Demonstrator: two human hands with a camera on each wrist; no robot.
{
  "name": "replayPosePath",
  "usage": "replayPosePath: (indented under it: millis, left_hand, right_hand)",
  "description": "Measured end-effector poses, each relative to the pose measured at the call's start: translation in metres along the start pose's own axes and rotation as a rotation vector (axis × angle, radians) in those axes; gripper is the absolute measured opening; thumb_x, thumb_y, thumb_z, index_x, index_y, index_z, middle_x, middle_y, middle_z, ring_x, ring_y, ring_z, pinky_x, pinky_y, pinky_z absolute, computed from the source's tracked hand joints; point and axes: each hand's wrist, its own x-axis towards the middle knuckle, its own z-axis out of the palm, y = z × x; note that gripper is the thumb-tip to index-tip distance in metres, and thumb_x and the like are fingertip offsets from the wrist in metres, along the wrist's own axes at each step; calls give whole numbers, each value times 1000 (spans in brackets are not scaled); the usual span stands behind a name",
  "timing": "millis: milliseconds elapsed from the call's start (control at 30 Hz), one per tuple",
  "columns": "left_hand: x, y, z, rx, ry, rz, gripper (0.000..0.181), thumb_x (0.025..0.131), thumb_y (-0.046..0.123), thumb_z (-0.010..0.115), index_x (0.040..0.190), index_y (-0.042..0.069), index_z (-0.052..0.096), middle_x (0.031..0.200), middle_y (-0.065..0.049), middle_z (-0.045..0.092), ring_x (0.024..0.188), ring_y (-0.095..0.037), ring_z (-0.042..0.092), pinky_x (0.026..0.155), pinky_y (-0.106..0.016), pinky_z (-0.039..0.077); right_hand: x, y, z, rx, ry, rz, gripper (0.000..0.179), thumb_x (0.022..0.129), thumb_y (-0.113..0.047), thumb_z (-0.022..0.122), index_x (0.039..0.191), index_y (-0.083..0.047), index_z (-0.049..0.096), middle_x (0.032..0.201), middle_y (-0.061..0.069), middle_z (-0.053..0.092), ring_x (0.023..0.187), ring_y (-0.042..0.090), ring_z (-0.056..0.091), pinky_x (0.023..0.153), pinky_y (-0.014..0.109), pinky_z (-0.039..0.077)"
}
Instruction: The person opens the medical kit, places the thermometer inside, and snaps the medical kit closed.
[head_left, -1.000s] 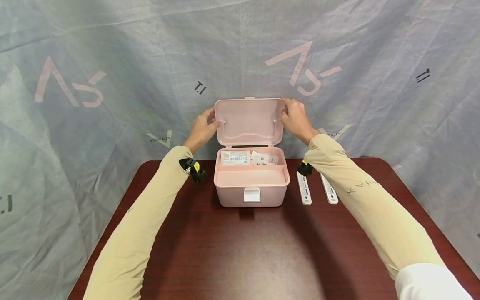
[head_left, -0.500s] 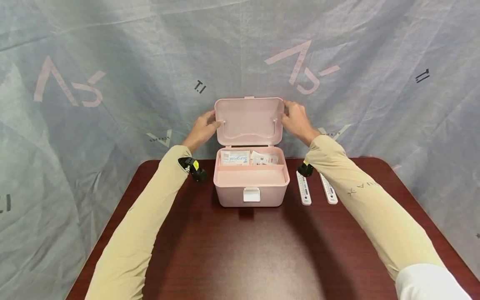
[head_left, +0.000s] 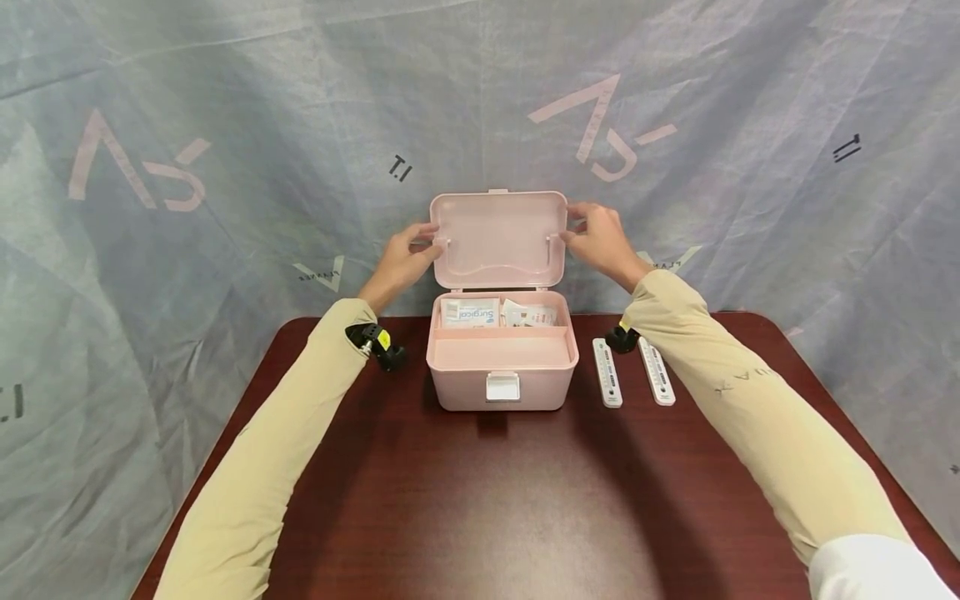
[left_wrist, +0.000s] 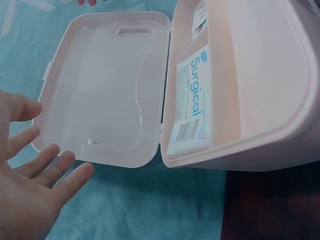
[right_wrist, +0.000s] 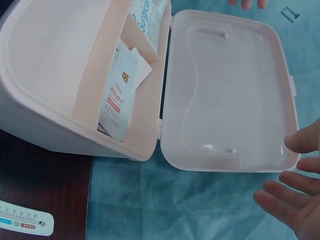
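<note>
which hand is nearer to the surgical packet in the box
Left. The left hand is by the left edge of the open lid, behind and left of the surgical packet; the right hand is by the lid's right edge, farther across.

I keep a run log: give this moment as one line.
pink box: lid open; left hand: beside lid's left edge; right hand: beside lid's right edge; thermometers: on table
</note>
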Motion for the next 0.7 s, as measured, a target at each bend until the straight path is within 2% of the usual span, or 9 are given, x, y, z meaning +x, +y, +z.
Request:
replayPosePath:
  millis: [133, 400, 700]
  left_hand:
    - [-6, -3, -1, -34, 33, 23, 44, 92, 22, 62, 133, 6, 53, 130, -16, 52, 117, -28, 52, 96, -39, 44]
    - [-18, -11, -4, -31, 70, 42, 44, 92, 23, 62, 131, 4, 54, 129, -15, 53, 118, -27, 50, 97, -39, 44]
    - [-29, -14, -5, -132, 150, 121, 37, 90, 12, 64, 126, 6, 58, 125, -11, 57, 115, -27, 54, 94, -33, 45]
  right_hand:
    - [-2, 1, -3, -17, 3, -13, 46, 85, -7, 63, 127, 10, 53, 125, 25, 56, 106, 39, 59, 85, 46, 51]
    - [-7, 3, -10, -12, 10, -30, 42, 85, -8, 64, 124, 9, 56, 123, 23, 58, 106, 39, 59, 84, 47, 51]
    - [-16, 2, -13, -18, -27, -44, 41, 87, -9, 63, 124, 8, 56, 123, 23, 57, 107, 38, 57, 84, 47, 50]
